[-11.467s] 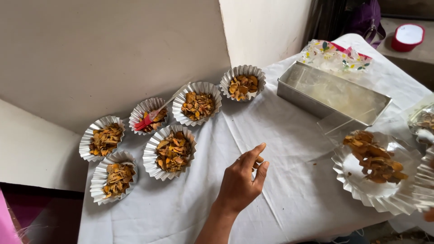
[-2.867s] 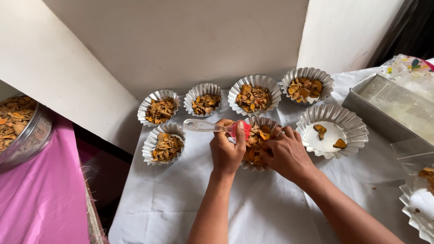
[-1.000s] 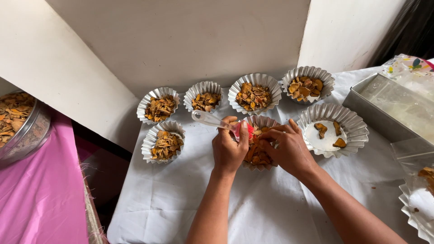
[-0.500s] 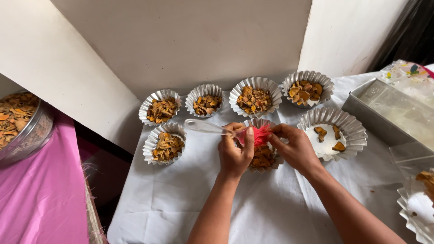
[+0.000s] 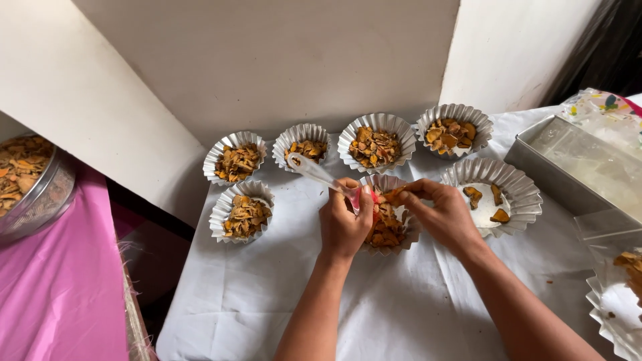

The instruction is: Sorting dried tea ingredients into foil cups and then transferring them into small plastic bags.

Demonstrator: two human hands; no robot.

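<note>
White cloth covers the desk [image 5: 414, 301], set against a plain off-white wall; desk's right and near edges cut off by frame. Pink cloth [image 5: 60, 281] at left, lower level, carrying a metal sieve bowl [image 5: 37, 194] of brown chips, half cut off at left edge. Steel rectangular tray [image 5: 568, 177] at right, partly out of frame, contents pale and hard to make out; patterned plastic bag [image 5: 602, 110] behind it, mostly cropped. Another foil dish [image 5: 618, 301] at lower right, only a slice visible. Four filled fluted foil cups in back row [image 5: 374, 144], one more filled cup front left [image 5: 244, 210], all with orange-brown dried slices. Larger fluted cup [image 5: 491, 194] right of the hands, nearly bare, three pieces in it. Centre cup [image 5: 391, 227] with slices sits under both hands, rim largely hidden. Left hand [image 5: 342, 224] fingers clamped on a brush [image 5: 321, 177], clear handle slanting up-left over the back-row cup, red bristle head mostly hidden behind thumb and fingers over the centre cup. Right hand [image 5: 445, 214] fingertips pinched together on an orange slice [image 5: 393, 194] just above the centre cup, touching or right beside the bristles, cannot tell which.
</note>
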